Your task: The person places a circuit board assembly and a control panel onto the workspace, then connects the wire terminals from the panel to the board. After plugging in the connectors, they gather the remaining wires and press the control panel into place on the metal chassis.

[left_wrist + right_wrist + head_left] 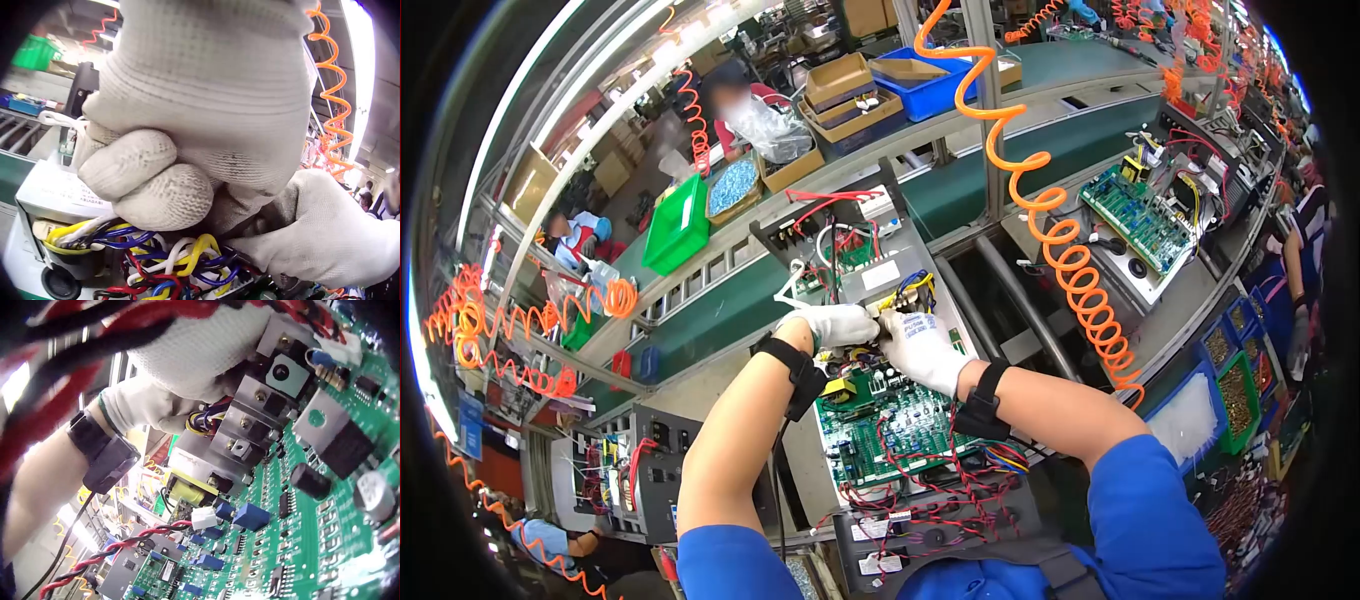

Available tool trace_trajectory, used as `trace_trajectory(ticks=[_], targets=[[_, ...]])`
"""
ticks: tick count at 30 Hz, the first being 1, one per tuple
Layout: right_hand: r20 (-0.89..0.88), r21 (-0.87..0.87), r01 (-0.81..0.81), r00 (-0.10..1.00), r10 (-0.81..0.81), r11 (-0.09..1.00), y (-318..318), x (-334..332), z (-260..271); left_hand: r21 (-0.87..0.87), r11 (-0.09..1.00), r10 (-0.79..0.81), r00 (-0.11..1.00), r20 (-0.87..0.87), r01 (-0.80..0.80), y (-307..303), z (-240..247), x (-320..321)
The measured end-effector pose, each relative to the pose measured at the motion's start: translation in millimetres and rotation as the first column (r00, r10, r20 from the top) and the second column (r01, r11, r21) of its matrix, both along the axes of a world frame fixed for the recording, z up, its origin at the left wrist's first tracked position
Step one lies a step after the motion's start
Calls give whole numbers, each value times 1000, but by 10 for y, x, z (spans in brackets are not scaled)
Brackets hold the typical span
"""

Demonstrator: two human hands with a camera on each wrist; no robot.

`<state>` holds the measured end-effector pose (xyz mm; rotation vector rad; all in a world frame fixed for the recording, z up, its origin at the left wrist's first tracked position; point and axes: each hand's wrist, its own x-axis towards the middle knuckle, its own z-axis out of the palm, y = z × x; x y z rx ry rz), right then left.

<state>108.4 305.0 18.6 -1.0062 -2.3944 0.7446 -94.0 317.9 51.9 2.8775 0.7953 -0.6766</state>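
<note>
Both hands wear white knit gloves and meet over the coloured wires of an open electronic unit. My left hand curls its fingers at the wire bundle, its palm turned down. From the right, my right hand brings its thumb and fingers in under the left palm and pinches at the same wires. What lies between the fingertips is hidden by the gloves. Below the hands spreads the unit's green circuit board, with metal heat sinks and a yellow transformer along one edge.
Red-and-black twisted wires cross the board's near side. An orange coiled hose hangs at the right. Another open unit stands at the right and one more at the left. Beyond are a green bin and a blue bin.
</note>
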Motion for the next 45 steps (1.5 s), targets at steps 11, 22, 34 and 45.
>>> trace_trajectory(ticks=[11,22,34,45], targets=[[50,135,-113,993,107,984,31,52,85,-24,981,195,968,158,-193,-112,-37,-12],[102,53,-41,994,36,998,-69,33,121,-165,950,280,957,79,-264,-58,-43,5],[-264,-325,-166,961,79,931,-10,1427,743,88,529,797,530,290,-844,-663,415,642],[-64,-865,-87,996,62,495,-1594,3122,125,434,352,652,550,521,-829,-872,304,657]])
